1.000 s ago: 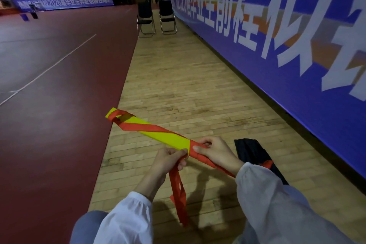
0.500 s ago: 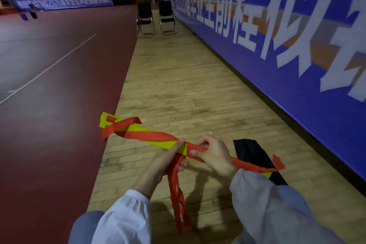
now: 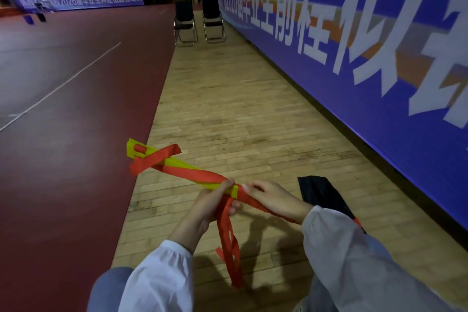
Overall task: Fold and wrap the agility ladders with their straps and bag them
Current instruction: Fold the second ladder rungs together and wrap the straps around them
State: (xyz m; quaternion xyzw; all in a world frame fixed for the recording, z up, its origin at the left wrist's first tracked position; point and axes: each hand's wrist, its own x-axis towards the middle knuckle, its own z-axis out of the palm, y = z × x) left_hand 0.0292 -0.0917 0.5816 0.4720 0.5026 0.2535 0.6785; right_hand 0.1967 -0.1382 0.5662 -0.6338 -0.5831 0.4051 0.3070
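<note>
Folded yellow ladder bundle held off floor, red strap spiralled round it, ends dangling; black bag flat on floor.

I count one folded agility ladder with one red strap wound round it, and two hands on it, the left hand and the right hand. One black bag. Two folding chairs. Two blue banners.

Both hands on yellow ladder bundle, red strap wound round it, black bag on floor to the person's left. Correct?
No. Head view: the black bag lies on the person's right, beyond the right hand. The left hand, yellow ladder bundle, red strap: as stated.
</note>
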